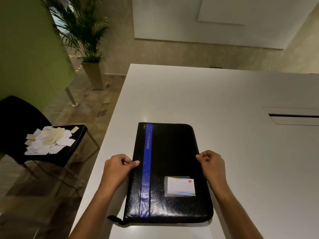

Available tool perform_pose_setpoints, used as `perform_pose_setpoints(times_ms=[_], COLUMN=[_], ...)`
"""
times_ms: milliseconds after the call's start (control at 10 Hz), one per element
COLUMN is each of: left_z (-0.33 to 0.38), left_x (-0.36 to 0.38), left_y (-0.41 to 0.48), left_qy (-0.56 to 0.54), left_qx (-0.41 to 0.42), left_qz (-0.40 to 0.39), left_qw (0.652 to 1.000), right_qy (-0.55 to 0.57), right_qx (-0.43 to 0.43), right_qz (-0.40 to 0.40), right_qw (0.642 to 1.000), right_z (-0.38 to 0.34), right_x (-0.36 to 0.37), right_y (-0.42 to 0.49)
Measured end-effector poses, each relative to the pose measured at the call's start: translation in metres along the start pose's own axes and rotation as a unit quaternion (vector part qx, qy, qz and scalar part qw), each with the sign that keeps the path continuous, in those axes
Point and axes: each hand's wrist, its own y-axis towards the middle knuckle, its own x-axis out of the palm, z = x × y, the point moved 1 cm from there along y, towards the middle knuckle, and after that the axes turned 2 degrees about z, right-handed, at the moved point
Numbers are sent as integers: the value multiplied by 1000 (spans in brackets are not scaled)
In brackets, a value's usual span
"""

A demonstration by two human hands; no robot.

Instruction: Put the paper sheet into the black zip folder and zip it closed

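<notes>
Both hands — left hand (pixel 119 167), right hand (pixel 211 163) — fingers curled, gripping the closed black zip folder's (pixel 170 152) side edges.

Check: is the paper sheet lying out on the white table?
No. The white table holds only the closed black zip folder; the loose paper slips sit on the chair.

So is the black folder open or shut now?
Shut: the black zip folder lies flat, cover down. Whether the zip is fully closed cannot be told.

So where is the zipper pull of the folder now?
In the head view, the zipper pull sticks out from the folder's near left corner, on the white table, below the left hand.
</notes>
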Motion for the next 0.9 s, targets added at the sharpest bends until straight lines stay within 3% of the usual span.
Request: perform_pose_setpoints(times_ms=[400, 700, 800, 900], left_z=[0, 18, 48, 82], left_x=[5, -5, -6, 7], left_y=[2, 7, 11, 21], left_qy=[121, 240, 253, 192], left_qx=[-2, 11, 76, 179], left_qz=[20, 8, 105, 168], left_qw=[992, 971, 959, 950], right_qy=[-73, -194, -227, -214], right_qx=[17, -36, -84, -143], right_qz=[5, 23, 58, 100], right_qw=[997, 980, 969, 961], right_z=[1, -4, -17, -33], right_x=[6, 2, -2, -7], right_y=[-4, -4, 2, 13])
